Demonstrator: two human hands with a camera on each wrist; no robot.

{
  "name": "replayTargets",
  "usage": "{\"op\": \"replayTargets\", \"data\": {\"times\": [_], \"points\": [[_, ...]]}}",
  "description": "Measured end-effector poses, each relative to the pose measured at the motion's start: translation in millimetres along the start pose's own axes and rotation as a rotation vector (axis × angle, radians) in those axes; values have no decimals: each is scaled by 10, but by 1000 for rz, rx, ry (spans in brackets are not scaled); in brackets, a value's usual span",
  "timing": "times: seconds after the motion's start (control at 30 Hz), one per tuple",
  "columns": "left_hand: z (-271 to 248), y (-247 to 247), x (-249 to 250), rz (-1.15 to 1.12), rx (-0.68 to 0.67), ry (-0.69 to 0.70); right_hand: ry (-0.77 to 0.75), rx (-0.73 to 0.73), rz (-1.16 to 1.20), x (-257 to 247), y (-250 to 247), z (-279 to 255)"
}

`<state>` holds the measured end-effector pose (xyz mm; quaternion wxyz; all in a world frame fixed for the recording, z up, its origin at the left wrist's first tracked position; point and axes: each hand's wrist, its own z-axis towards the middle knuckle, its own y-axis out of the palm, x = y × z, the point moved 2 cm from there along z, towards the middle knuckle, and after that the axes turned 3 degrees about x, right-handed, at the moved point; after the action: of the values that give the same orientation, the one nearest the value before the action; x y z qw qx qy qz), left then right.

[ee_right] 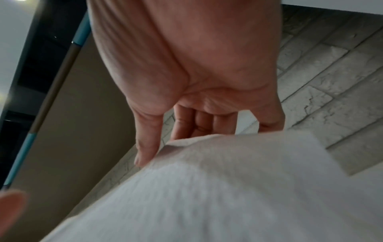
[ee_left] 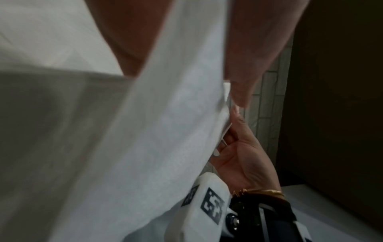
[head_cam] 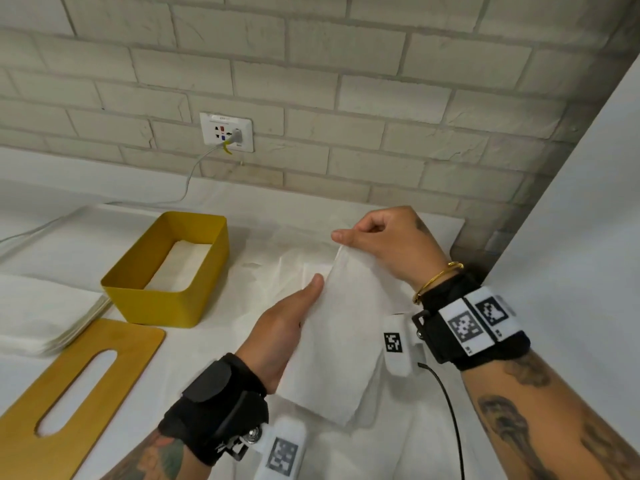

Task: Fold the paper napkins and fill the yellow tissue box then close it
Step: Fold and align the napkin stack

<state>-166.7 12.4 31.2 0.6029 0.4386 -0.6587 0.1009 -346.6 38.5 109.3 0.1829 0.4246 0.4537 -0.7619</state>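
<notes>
A folded white paper napkin (head_cam: 332, 341) hangs in the air between both hands, right of the open yellow tissue box (head_cam: 166, 271). My right hand (head_cam: 346, 239) pinches its top corner between thumb and forefinger. My left hand (head_cam: 301, 310) holds its left edge, thumb on top, fingers hidden behind the paper. White folded napkins (head_cam: 183, 265) lie inside the box. The slotted lid (head_cam: 79, 382) lies flat in front of the box. In the left wrist view the napkin (ee_left: 155, 131) runs between thumb and fingers. In the right wrist view the fingers (ee_right: 145, 147) nip the napkin (ee_right: 228, 196) edge.
A stack of unfolded napkins (head_cam: 45, 317) sits at the left beside the box. The table wears a white cloth (head_cam: 263, 237). Behind is a brick wall with a socket (head_cam: 227, 131) and a grey cable. A white panel (head_cam: 571, 237) closes off the right side.
</notes>
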Motion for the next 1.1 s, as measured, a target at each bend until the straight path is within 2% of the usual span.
{"op": "replayTargets", "data": {"times": [0.1, 0.2, 0.27, 0.33, 0.4, 0.47, 0.57, 0.63, 0.73, 0.8, 0.87, 0.97, 1.0, 1.03, 1.1], "points": [[9, -41, -62, 78, -1, -1, 53, 1, -29, 52, 1, -13], [42, -85, -84, 65, 13, 5, 183, 90, 89, 237, -58, -85], [52, -113, -83, 35, 19, 8, 329, 131, 278, 436, -64, -213], [59, -135, -90, 3, 24, 6, 475, 62, 499, 607, 27, -413], [61, -138, -108, -1, 21, -5, 529, -15, 733, 707, 174, -600], [54, -125, -143, -3, 14, -22, 526, 39, 913, 755, 292, -700], [36, -100, -190, -45, 27, -37, 466, 254, 1099, 773, 298, -696], [31, -96, -173, -77, 39, -36, 389, 354, 1118, 728, 193, -675], [51, -138, -108, -91, 62, -11, 229, 380, 1050, 568, -56, -715], [73, -174, -50, -102, 74, 2, 95, 296, 960, 410, -230, -794], [99, -190, -2, -122, 79, 10, 15, 99, 865, 251, -310, -907], [133, -192, 37, -147, 67, 14, 17, -250, 785, 121, -206, -1048], [137, -182, 43, -155, 52, 11, 29, -326, 776, 103, -144, -1071], [136, -175, 41, -156, 34, 6, 41, -356, 765, 103, -86, -1068], [124, -157, 42, -136, 0, 14, 102, -309, 780, 91, 2, -1005]]}}
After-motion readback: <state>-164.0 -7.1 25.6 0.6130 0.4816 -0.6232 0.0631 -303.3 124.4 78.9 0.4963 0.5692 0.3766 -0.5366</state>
